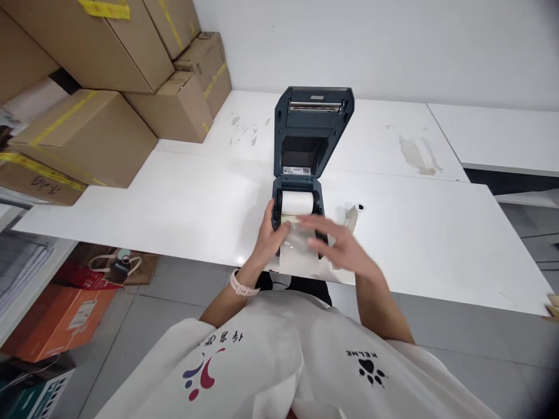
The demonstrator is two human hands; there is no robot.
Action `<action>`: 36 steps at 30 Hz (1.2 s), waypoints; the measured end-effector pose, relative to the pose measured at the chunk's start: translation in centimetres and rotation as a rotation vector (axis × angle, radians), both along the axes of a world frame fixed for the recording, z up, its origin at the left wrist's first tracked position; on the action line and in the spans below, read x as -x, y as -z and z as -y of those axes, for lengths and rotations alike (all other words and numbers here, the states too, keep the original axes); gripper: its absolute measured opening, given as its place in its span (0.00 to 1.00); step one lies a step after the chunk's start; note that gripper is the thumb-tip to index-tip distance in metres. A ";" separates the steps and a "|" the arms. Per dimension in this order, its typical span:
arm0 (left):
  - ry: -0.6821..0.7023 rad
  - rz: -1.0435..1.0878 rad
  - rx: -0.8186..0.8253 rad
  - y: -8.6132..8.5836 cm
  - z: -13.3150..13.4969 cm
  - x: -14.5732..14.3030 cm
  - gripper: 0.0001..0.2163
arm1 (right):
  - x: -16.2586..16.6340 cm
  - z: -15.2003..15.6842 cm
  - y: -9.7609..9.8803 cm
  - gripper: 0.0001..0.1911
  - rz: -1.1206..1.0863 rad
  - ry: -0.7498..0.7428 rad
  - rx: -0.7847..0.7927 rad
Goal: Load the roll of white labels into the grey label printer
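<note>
A dark grey label printer (276,201) stands near the table's front edge with its lid tipped up and back. Inside sits a roll of white labels (297,202), and its strip (299,256) runs forward over the printer's front. My left hand (267,237) grips the printer's left side, its thumb resting on the strip. Over the strip's right part hovers my right hand (343,247), somewhat blurred, fingers stretched out and apart; whether they touch the strip I cannot tell. Beyond that hand lies a small paper roll (358,208), partly unwound.
Several cardboard boxes (87,137) are stacked on the table's left end. The white table (419,244) runs along a wall, with an open shelf (524,185) at the right. On the floor at left are an orange box (65,320) and a paper bag (146,269).
</note>
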State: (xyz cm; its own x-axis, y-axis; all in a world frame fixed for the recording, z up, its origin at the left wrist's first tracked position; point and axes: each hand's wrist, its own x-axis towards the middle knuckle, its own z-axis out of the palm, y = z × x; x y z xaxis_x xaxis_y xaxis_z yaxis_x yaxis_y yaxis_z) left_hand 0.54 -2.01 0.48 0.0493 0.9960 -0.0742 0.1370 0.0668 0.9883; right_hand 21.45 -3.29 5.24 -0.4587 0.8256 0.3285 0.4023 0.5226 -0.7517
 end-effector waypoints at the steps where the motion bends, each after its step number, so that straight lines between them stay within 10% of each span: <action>1: 0.024 0.011 0.031 -0.1 1.2 0.0 0.39 | -0.8 -1.8 -0.8 0.20 -0.116 0.101 -0.026; 4: 0.041 0.027 0.100 -0.3 4.3 0.2 0.46 | -2.6 -9.2 -3.3 0.29 -0.349 0.405 -0.133; 10: 0.022 0.031 0.129 0.0 5.7 0.8 0.49 | -1.4 -18.9 -6.9 0.42 -0.592 0.222 0.161; 21: -0.059 0.263 0.146 -1.4 3.1 3.7 0.34 | 1.4 -0.1 0.9 0.19 -0.448 0.353 0.113; 27: 0.042 0.266 0.209 -2.4 2.7 1.4 0.38 | 1.8 1.3 3.8 0.51 -0.691 0.453 0.576; 36: 0.039 0.252 0.244 -1.2 2.7 1.7 0.43 | 1.4 1.6 4.7 0.47 -0.802 0.390 0.872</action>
